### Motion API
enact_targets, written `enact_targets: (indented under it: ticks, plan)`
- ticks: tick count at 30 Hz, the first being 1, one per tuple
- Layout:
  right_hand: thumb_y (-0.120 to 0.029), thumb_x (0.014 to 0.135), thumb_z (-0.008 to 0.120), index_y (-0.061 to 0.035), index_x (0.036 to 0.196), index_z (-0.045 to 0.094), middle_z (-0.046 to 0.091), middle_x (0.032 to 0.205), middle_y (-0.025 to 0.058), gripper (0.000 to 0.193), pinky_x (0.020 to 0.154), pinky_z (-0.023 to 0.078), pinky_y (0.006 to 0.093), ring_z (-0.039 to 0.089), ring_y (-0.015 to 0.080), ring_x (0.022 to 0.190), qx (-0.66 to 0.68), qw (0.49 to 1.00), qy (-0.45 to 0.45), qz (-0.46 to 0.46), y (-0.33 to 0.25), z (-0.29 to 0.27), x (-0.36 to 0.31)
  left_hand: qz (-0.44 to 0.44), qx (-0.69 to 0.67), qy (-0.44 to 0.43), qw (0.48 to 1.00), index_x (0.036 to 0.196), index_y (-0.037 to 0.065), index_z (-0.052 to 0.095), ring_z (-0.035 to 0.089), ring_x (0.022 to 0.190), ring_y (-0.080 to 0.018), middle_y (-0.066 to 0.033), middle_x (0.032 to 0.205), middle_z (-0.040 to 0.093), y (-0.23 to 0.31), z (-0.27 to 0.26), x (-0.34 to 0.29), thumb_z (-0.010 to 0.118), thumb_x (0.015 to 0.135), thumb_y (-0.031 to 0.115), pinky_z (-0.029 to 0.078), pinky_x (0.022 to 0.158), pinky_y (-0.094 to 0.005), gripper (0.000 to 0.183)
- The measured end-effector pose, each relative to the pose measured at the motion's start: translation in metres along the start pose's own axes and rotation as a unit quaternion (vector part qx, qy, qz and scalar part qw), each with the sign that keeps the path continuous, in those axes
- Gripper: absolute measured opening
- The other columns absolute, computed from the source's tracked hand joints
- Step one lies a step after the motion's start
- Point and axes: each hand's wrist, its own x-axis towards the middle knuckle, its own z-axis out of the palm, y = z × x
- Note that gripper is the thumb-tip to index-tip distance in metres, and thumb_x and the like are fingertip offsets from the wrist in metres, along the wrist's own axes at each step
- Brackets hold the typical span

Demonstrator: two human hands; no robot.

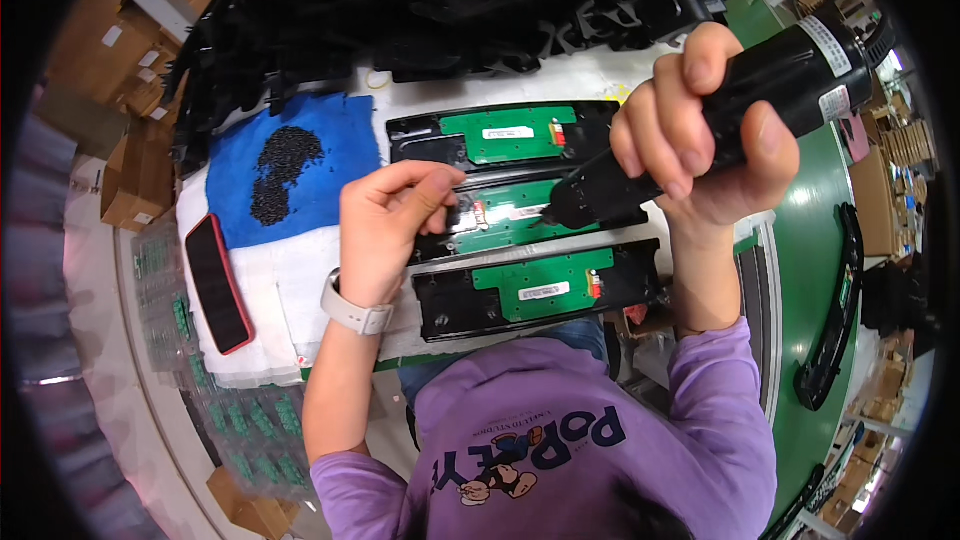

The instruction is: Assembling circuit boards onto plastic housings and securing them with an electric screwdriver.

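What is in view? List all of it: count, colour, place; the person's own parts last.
Panels: three, black, in a row at centre
Boards: three, green, one on each panel
Power tool: one, black, right of centre, tip at the middle panel
Cloth: one, blue, left of the panels
Small pieces: too many to count, black, piled on the cloth
Sheet: one, white, under panels and cloth
Phone: one, black with red edge, left
Moulded parts: a heap, black, beyond the panels
Table: one, green, right
Long parts: at least two, black, right
Cartons: many, brown, both sides
Watch: one, white, left wrist
Shirt: one, purple, bottom
Left hand: one, bare, by the middle panel's left end
Right hand: one, bare, gripping the power tool
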Motion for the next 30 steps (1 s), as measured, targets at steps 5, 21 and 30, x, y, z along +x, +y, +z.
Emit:
enact_targets:
  ticks: [5,21,30]
  plan:
    - [-0.027,0.076,0.060,-0.0026,0.091,0.042,0.043,0.054,-0.0002,0.034,0.044,0.040,0.0248,0.042,0.0087,0.037,-0.128,0.991,0.034,0.036,-0.012,-0.005,-0.028,-0.036,-0.029,-0.024,0.999,0.094,-0.003,0.063,0.055,0.061,-0.0063,-0.0062,0.077,0.063,-0.001,0.004,-0.001,0.057,0.084,0.003,0.042,0.055,-0.0173,0.013]
    - [-0.010,0.069,0.063,0.0018,0.084,0.044,0.045,0.056,0.0040,0.026,0.039,0.032,0.0211,0.041,0.0086,0.043,-0.111,0.986,0.123,0.016,-0.008,-0.009,-0.049,-0.028,0.005,-0.051,0.998,0.096,-0.002,0.059,0.056,0.064,-0.0079,-0.0068,0.079,0.063,-0.006,0.010,0.001,0.056,0.085,0.007,0.043,0.058,-0.0187,0.014]
    - [-0.010,0.067,0.067,0.0011,0.079,0.048,0.053,0.061,0.0046,0.025,0.049,0.039,0.0206,0.047,0.0086,0.052,-0.192,0.973,0.115,0.056,-0.006,-0.002,-0.049,-0.045,-0.013,-0.067,0.997,0.096,-0.003,0.059,0.059,0.064,-0.0095,-0.0067,0.076,0.063,-0.008,0.011,0.002,0.053,0.088,0.009,0.044,0.057,-0.0190,0.016]
